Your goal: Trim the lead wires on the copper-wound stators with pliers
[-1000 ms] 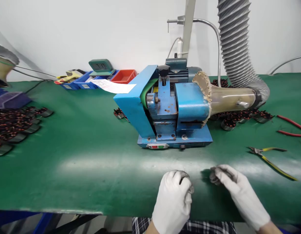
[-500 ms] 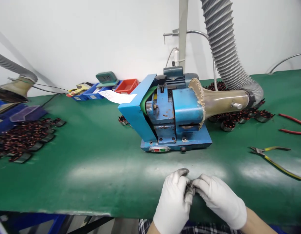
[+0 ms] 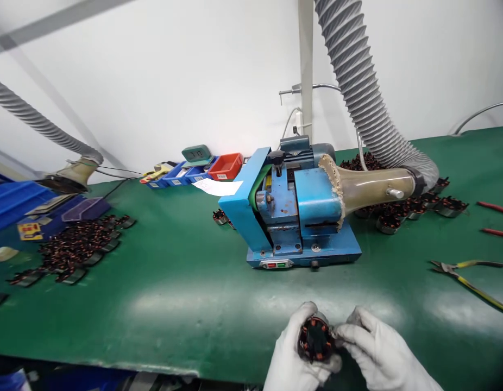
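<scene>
Seeing coil ring [image 3: 314, 323] lower centre-right: my left hand [image 3: 294, 355] wraps it, face toward camera, probably for access; right hand [image 3: 376, 347] half-curled, fingertips at its edge, can't tell if gripping.

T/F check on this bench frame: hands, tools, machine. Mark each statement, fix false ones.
1. Left hand and right hand are both gloved in white. True.
2. The left hand holds a wound core. True.
3. Yellow-handled pliers are in the right hand. False: they lie on the green bench.
4. The red bin stands right of the blue machine. False: it is left of it.
5. A gray hose joins the translucent nozzle. True.
</scene>
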